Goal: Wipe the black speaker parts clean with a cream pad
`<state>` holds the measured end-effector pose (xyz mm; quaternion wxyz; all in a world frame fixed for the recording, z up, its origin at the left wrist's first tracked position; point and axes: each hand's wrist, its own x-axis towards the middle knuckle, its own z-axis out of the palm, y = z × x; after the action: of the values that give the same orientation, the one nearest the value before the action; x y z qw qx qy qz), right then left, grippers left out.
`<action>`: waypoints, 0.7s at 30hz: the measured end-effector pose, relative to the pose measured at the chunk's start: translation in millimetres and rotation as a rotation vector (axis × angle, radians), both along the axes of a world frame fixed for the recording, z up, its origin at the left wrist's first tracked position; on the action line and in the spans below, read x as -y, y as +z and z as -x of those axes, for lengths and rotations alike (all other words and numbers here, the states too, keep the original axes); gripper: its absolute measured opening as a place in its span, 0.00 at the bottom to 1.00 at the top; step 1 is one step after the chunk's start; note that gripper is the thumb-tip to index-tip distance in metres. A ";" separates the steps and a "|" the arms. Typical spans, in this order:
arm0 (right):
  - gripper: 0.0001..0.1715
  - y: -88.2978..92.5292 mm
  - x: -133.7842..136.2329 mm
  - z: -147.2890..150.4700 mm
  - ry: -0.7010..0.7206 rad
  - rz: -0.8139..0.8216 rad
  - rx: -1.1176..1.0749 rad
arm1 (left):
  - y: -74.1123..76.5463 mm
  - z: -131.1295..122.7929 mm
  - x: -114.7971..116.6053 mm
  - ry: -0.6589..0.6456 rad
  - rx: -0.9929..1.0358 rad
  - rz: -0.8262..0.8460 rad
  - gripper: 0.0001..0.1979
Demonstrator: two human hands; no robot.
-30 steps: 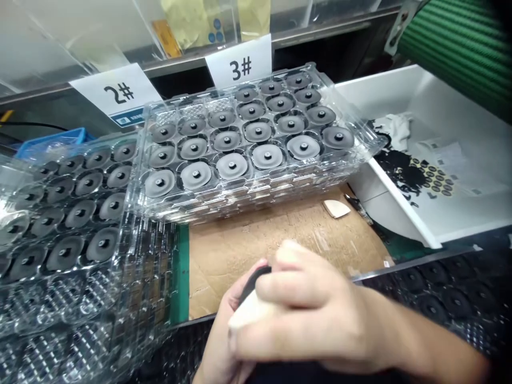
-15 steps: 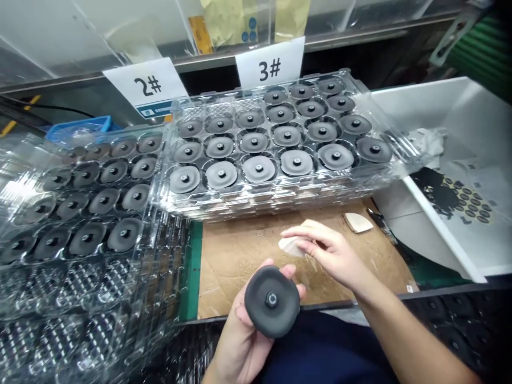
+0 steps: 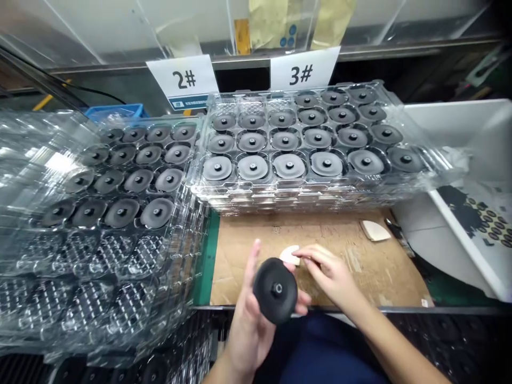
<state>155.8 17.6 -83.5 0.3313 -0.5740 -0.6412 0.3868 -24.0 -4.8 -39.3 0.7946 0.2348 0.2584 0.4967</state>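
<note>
A black rounded-square disc (image 3: 275, 293) with a small raised hub at its centre rests in my left hand (image 3: 250, 325). The fingers curl behind it and the thumb side stands up at its left; the hub faces up toward me. Just beyond the disc, my right hand (image 3: 330, 272) pinches a white wedge-shaped pad (image 3: 288, 255) between thumb and fingers. The pad sits close to the disc's upper edge; whether they touch I cannot tell. Below both hands lies a brown cardboard sheet (image 3: 248, 234) on the bench.
Clear plastic trays (image 3: 264, 184) of similar black discs are stacked ahead under a "3#" sign (image 3: 302, 72). More stacked trays (image 3: 132, 250) stand at the left. A cream wedge pad (image 3: 375, 230) lies on the cardboard's right. A white bin (image 3: 464, 240) is at the right.
My right hand, with the white pad, has come down nearer the disc. My left hand still holds the disc, now tilted more. The whole view has shifted so the trays sit further right.
</note>
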 end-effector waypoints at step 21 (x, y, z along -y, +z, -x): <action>0.07 84.6 24.3 21.4 0.295 0.357 -0.377 | 7.1 19.5 26.7 0.024 -0.897 -0.474 0.48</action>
<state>134.4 -6.7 1.1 0.2784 -0.4420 -0.5668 0.6371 -43.5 -31.6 -32.2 0.5245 0.5958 0.4571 0.4011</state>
